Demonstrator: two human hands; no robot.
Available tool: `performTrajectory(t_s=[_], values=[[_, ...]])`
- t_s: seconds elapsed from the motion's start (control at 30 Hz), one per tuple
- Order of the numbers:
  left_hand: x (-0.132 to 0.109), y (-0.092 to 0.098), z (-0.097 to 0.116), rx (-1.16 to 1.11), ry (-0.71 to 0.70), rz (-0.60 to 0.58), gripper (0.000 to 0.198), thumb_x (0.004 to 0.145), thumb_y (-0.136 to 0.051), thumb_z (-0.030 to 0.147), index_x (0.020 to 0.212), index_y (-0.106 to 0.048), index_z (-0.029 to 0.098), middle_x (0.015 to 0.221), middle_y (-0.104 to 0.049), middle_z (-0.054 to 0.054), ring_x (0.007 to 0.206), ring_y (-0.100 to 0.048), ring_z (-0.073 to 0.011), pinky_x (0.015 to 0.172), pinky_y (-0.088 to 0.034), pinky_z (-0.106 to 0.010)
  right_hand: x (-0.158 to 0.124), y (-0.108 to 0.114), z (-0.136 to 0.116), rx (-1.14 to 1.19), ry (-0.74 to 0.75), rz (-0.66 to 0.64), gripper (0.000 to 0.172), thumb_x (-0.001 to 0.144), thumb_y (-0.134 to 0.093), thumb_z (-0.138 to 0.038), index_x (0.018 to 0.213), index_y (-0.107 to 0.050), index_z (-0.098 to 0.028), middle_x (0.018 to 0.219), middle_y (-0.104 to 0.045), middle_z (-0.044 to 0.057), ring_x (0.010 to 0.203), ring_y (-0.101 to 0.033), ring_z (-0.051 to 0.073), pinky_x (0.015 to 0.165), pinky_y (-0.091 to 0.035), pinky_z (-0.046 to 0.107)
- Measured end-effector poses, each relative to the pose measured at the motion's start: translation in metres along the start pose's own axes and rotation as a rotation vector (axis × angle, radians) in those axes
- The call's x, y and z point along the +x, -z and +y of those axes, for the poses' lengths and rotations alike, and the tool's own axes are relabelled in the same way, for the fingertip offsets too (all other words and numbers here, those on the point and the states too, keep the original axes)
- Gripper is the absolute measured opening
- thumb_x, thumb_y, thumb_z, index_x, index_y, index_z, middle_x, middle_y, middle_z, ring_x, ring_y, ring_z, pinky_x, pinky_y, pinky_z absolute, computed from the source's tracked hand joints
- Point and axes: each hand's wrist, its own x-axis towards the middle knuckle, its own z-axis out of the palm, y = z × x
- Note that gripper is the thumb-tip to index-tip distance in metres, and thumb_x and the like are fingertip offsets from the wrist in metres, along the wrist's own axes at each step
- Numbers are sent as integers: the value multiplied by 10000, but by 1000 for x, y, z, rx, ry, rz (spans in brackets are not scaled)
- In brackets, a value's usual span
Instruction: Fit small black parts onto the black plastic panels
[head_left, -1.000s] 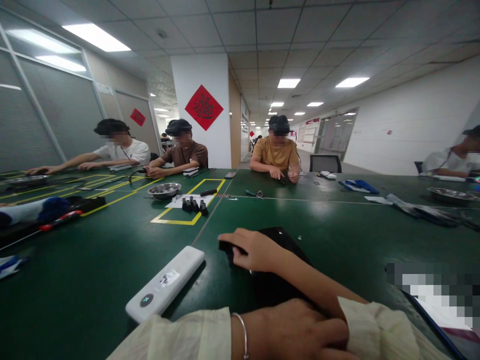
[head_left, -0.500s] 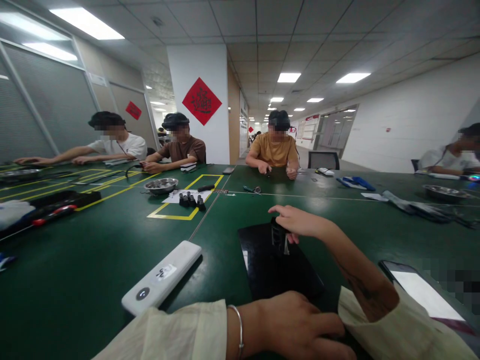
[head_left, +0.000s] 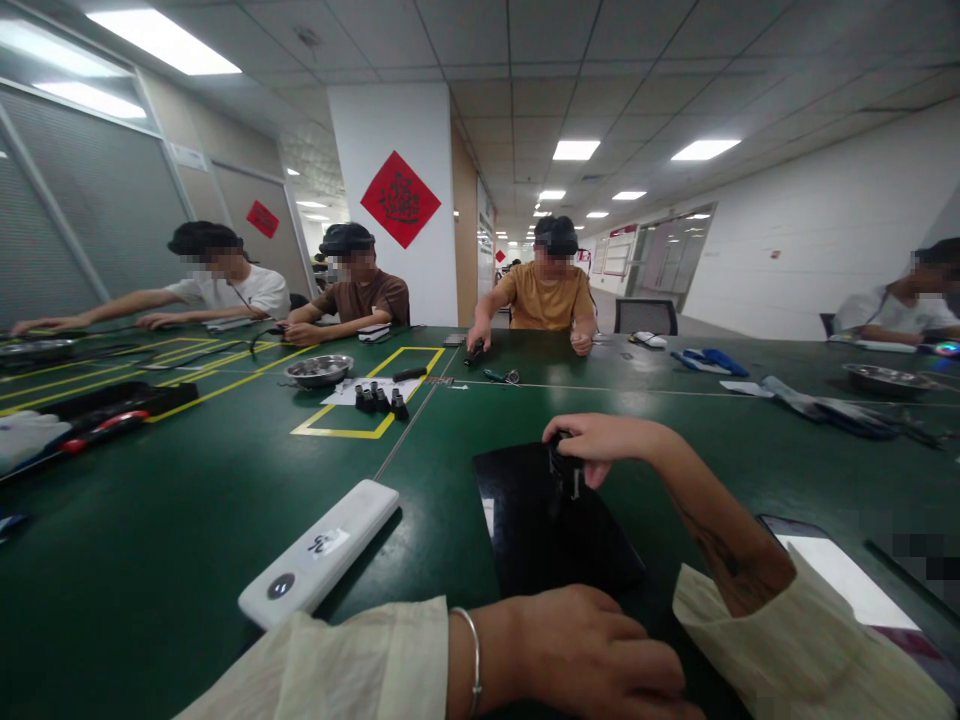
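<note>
My right hand (head_left: 600,440) is closed around a small black part with a metal tip (head_left: 564,475), held upright over the far right corner of a flat black plate (head_left: 540,520) on the green table (head_left: 187,520). My left hand (head_left: 592,650) lies at the bottom of the view on the near edge of that plate, fingers stretched flat, a thin bracelet on the wrist. Both arms wear cream sleeves.
A white power bank (head_left: 319,555) lies left of the plate. A phone with a lit screen (head_left: 840,580) is at the right. Farther off stand several small black parts (head_left: 379,400) in a yellow-taped square, beside a metal bowl (head_left: 319,370). Several people sit around the table.
My right hand left the plate's near left side, swung to its far right corner and took hold of the small black part there. The view tilted slightly upward. My left hand stayed put.
</note>
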Motion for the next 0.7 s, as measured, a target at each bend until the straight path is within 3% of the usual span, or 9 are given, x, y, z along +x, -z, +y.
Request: performTrajectory(t_s=[0.13, 0.23, 0.33, 0.5, 0.7], values=[[2, 2, -3, -11, -39, 65, 281, 926, -369, 292, 1118, -573, 266, 1097, -558, 36, 772, -547, -61, 613, -454, -197, 8, -5, 7, -29, 137, -60, 425, 790, -549, -270, 1199, -448, -209, 859, -603, 39, 550, -613, 92, 523, -535, 228], [3, 3, -3, -36, -42, 38, 277, 921, -376, 293, 1106, -583, 279, 1212, -513, 22, 921, -551, -77, 687, -474, -171, 13, -8, 12, -103, 229, -35, 491, 707, -662, -304, 1149, -466, -215, 1009, -569, 56, 562, -603, 77, 500, -512, 204], [3, 3, -2, -32, -14, 12, 269, 907, -412, 299, 1116, -582, 291, 1274, -473, 12, 959, -555, -100, 691, -486, -178, 12, -8, 14, -156, 214, -84, 619, 661, -716, -344, 1193, -429, -211, 884, -602, 30, 550, -607, 100, 480, -489, 199], [4, 4, -1, -14, 9, 5, 268, 909, -411, 320, 1107, -592, 325, 1257, -486, 24, 942, -560, -110, 732, -473, -196, 6, 0, 14, 44, 167, -308, 652, 752, -601, -523, 1287, -388, -216, 752, -639, 16, 580, -653, 131, 553, -515, 226], [4, 4, -2, -34, 27, 6, 277, 904, -433, 329, 1144, -571, 321, 1260, -474, 12, 994, -535, -125, 756, -462, -212, 7, 6, 18, 161, 117, -386, 772, 776, -561, -556, 1417, -258, -251, 676, -675, 11, 597, -675, 152, 591, -538, 272]])
